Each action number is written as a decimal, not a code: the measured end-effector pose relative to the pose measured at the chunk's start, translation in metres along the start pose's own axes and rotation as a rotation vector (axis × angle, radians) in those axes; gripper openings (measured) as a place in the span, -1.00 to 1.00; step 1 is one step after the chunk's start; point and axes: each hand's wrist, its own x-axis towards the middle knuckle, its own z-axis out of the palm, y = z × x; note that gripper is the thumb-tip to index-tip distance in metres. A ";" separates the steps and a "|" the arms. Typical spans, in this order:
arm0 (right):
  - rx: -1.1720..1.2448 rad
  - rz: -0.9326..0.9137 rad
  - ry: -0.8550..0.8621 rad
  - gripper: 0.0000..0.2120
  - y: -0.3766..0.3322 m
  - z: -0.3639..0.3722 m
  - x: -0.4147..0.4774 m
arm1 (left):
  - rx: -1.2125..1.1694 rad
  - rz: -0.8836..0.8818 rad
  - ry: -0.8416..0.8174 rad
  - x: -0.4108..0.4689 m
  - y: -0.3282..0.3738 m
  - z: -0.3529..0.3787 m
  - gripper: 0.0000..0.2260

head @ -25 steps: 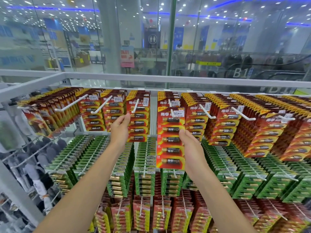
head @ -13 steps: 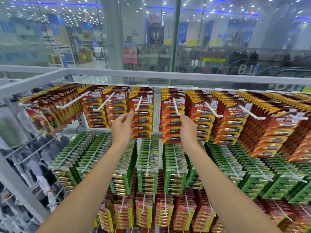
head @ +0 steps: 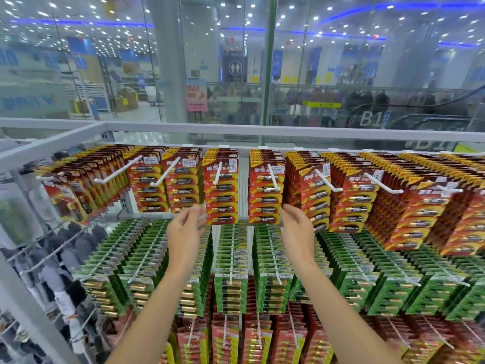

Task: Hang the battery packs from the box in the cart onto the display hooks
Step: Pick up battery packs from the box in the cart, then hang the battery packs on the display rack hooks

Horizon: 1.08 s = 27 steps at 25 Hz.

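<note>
Battery packs [head: 265,191] in red cards hang in a full stack on the centre hook [head: 274,179] of the top row, square with the stacks on either side. The right hand [head: 298,229] sits just below and beside the stack's lower right corner, fingers loosely curled and holding nothing. Whether the tips brush the cards I cannot tell. The left hand [head: 185,228] mirrors it at the lower left corner of the next stack [head: 221,191], also slack and empty, its fingertips blurred.

Every hook in the row carries packs, most with bare rod showing at the front, so there looks to be room for more. Below hang green battery packs [head: 231,292], then a further red row.

The box and the cart are out of view, so how many packs remain cannot be judged. With both hands free, this load looks hung, and a reach for more seems likely.
</note>
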 end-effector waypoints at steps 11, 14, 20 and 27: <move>0.094 0.248 0.260 -0.85 0.088 -0.148 -0.120 | -0.087 -0.322 -0.270 -0.137 -0.066 0.041 -0.75; 0.095 0.324 0.452 -0.88 0.122 -0.221 -0.157 | -0.093 -0.432 -0.394 -0.172 -0.094 0.082 -0.77; 0.108 0.398 0.823 -0.87 0.163 -0.374 -0.222 | 0.013 -0.555 -0.679 -0.270 -0.122 0.200 -0.76; 0.106 0.438 1.087 -0.88 0.202 -0.536 -0.285 | 0.138 -0.590 -0.877 -0.395 -0.159 0.339 -0.80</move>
